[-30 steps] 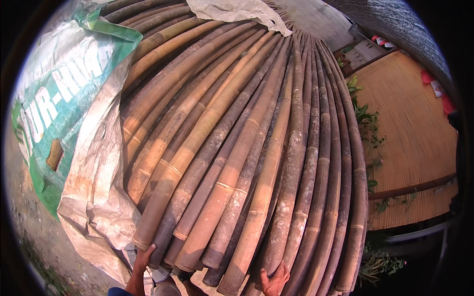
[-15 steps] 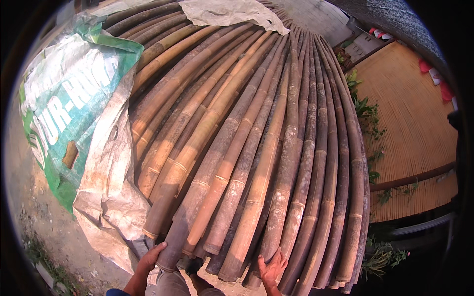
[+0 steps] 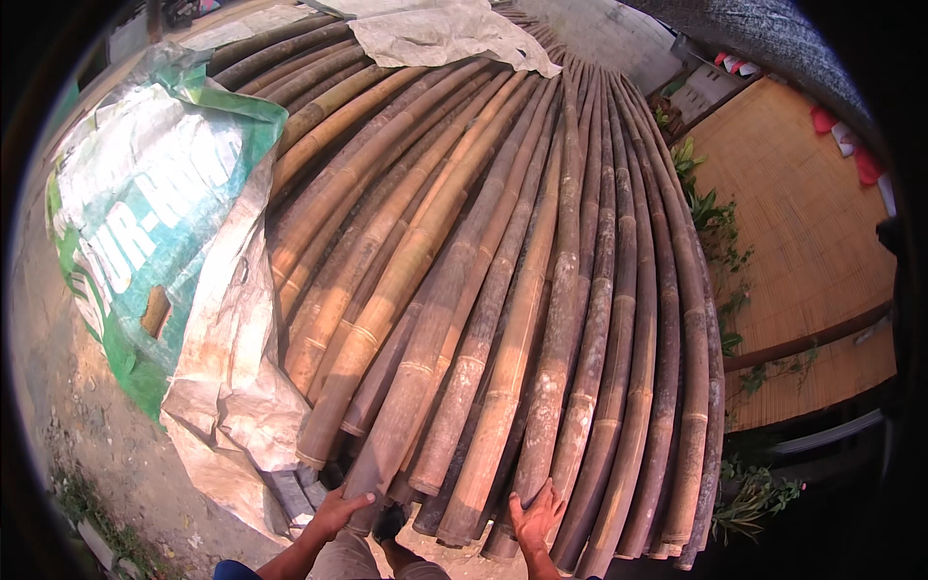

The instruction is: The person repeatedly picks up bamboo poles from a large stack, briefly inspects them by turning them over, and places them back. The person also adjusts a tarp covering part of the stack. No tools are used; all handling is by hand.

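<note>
A large stack of long brown bamboo poles fans out before me, near ends toward my body. My left hand point(image 3: 333, 515) is closed around the near end of one bamboo pole point(image 3: 414, 372), its thumb lying over the top. That pole sits raised above its neighbours and partly covers the one to its right. My right hand point(image 3: 537, 517) grips the end of another mottled bamboo pole point(image 3: 551, 377), thumb on one side and fingers on the other. The undersides of both grips are hidden.
A torn green and white tarp point(image 3: 155, 213) drapes over the stack's left side, and a pale sheet point(image 3: 454, 37) covers part of its far end. Leafy plants point(image 3: 710, 208) and a tan slatted panel point(image 3: 802, 251) stand along the right. Dirt ground point(image 3: 106, 440) shows at lower left.
My left hand has shifted right with its pole, which now overlaps the pole beside it and uncovers another to its left. The right hand stays nearly in place.
</note>
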A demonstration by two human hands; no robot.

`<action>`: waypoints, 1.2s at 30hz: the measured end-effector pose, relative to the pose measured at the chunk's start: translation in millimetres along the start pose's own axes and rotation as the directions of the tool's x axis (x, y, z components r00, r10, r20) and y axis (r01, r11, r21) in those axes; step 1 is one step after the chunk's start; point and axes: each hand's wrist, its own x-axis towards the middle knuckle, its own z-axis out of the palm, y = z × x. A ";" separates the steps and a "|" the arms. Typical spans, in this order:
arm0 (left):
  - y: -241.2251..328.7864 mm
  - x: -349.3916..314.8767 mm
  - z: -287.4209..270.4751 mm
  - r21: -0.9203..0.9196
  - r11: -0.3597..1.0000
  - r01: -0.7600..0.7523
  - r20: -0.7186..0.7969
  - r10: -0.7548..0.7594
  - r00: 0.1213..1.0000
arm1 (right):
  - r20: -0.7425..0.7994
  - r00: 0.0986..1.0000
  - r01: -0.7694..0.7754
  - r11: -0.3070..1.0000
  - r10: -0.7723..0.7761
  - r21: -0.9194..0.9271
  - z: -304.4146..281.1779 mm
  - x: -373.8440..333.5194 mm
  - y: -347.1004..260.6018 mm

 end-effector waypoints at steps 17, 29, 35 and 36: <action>104.0 -129.2 100.4 0.227 0.966 -0.122 0.242 0.066 0.968 | 0.704 0.638 -0.763 -0.138 -0.312 0.631 -68.7 -14.3 -210.8; 85.3 -99.5 228.2 0.150 0.980 0.130 0.722 -0.198 0.663 | 0.727 0.672 -0.740 -0.133 -0.140 0.659 -132.7 -5.8 -68.3; 29.6 -75.5 236.0 -0.040 0.991 0.129 0.537 -0.088 0.839 | 0.726 0.668 -0.744 -0.185 -0.163 0.643 -77.7 -10.4 -45.9; 20.6 -70.8 238.1 -0.002 0.998 0.065 0.493 -0.056 0.868 | 0.735 0.660 -0.749 -0.200 -0.154 0.631 -73.8 -9.5 -44.7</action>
